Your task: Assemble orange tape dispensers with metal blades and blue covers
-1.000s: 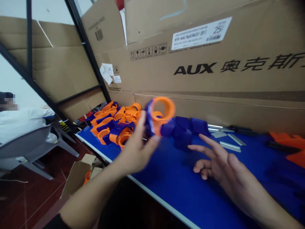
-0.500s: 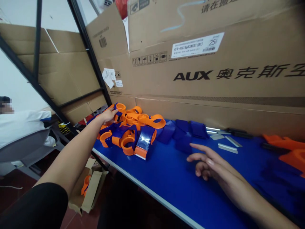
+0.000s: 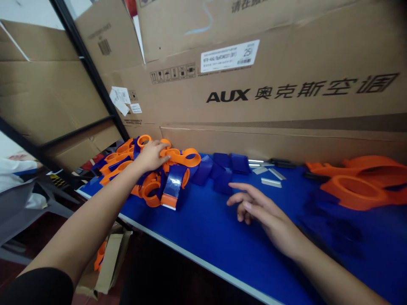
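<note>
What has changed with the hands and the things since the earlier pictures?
The left hand let go of the orange-and-blue tape dispenser, which now lies at the near right of the dispenser pile. The hand reached left, then moved slightly right over the pile; its grip is unclear. The right hand still hovers above the blue table; the metal strips stayed put.

Cardbd. panel (image 3: 270, 111), blk. print: "AUX 奥克斯空调"; top, cut off: "请在搬". On it: handling signs (image 3: 172, 73); wht. label (image 3: 229, 56), "KFR-46G/BpR3AES1 (B1)", "25".
</note>
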Motion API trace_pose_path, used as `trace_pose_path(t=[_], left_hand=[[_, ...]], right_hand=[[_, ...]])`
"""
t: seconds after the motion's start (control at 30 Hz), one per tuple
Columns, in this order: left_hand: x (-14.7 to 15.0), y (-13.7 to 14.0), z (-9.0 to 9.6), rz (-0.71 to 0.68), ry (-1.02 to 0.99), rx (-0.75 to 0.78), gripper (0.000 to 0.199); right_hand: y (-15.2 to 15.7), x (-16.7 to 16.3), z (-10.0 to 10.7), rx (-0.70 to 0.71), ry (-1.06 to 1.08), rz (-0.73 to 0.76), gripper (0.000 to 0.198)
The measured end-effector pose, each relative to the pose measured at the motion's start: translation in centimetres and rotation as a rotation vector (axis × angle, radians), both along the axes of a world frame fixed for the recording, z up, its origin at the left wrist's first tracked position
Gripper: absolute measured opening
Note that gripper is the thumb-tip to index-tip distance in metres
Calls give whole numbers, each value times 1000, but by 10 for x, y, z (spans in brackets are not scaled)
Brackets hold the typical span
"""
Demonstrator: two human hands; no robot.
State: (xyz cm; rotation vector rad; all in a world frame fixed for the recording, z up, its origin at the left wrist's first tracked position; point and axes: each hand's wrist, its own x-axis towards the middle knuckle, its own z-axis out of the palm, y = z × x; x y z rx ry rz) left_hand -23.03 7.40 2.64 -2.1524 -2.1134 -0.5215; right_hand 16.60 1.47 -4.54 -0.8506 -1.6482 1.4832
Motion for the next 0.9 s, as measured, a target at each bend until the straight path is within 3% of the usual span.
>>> trace_pose_path(t=[0.17,0.27,0.43,0.5,0.53,0.6,0.67,0.8,0.9], left_hand=[[30,19,-3,-94,74,-85,25],[37,24,10,-65,72,-63,9],[56,11,47,7,-14,154,16],[79,-5,50,4,-94,239,22],[96,-16,46,-20,-159,274,23],[138,-41,28,-184,-502,328,20],[184,-67,3,-372,-670,240,17],[252,-88,-36,-677,-609,165,9],[270,-60,-40,-733,-592,210,19]], right_hand=[[-2,1,4,-1,0,7,47],[-3,1,6,10,36,-17,44],[-3,0,9,6,147,-138,47],[-4,0,9,8,209,-203,54],[-5,-1,9,5,243,-233,58],[-7,-2,8,-21,338,-276,67],[-8,-3,8,-52,465,-298,68],[-4,-3,13,-62,631,-413,49],[11,5,21,9,675,-597,46]])
